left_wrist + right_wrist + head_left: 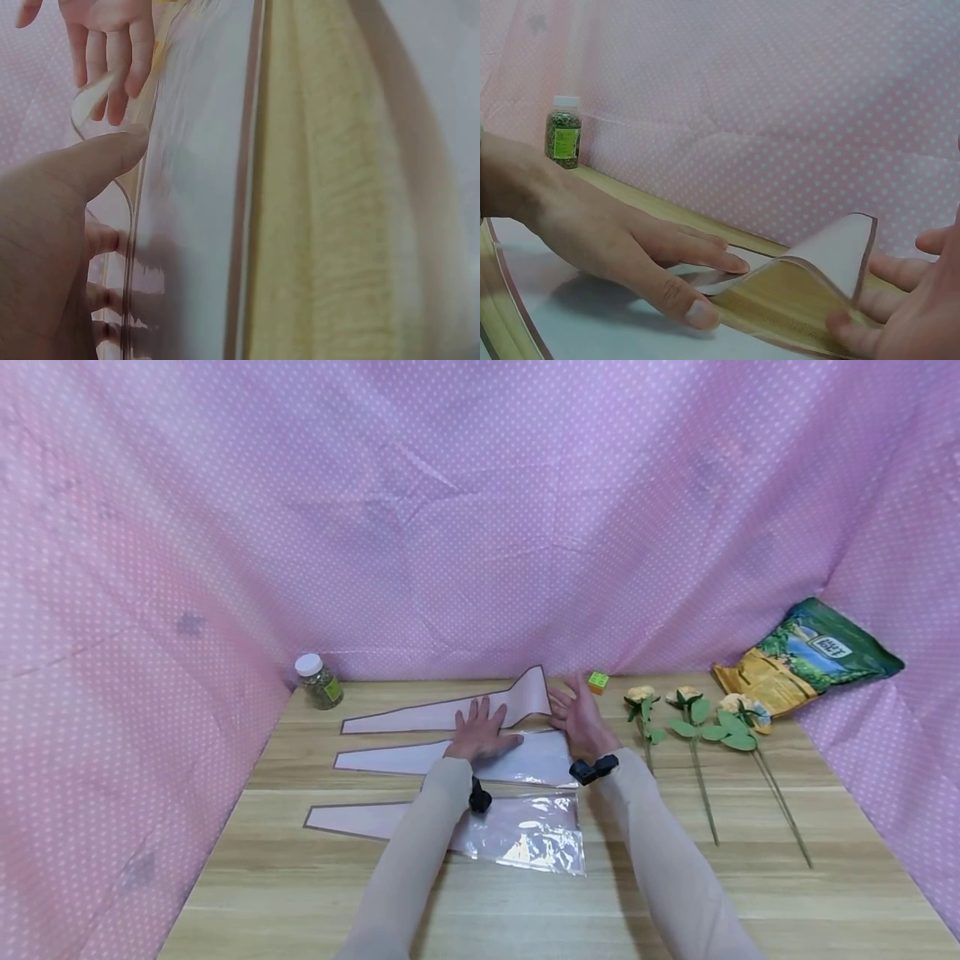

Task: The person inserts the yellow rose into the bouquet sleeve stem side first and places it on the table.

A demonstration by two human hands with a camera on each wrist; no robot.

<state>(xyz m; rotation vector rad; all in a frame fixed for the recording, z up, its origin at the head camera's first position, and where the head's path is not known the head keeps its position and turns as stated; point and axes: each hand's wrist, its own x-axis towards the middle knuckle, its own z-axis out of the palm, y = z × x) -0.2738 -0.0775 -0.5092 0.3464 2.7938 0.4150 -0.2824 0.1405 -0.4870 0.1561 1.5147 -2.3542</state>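
Note:
Three tapered flower sleeves, pale with brown borders, lie one above another: a far sleeve [427, 715], a middle sleeve [536, 758] and a near sleeve [525, 835]. My left hand [480, 737] has its fingers spread over the far sleeve and its thumb over the middle one. The far sleeve's wide end [832, 251] curls up off the table. Beside that raised end is my right hand [581, 717], palm turned toward it and fingers extended. In the right wrist view its fingertips [881, 271] come up to the sleeve's edge; whether they touch cannot be made out.
Three artificial roses [693, 735] with long stems lie at the right. A green and yellow bag [813, 652] leans in the back right corner. A small bright cube [597, 682] and a lidded jar [321, 683] stand along the back. Pink dotted cloth [480, 527] hangs behind.

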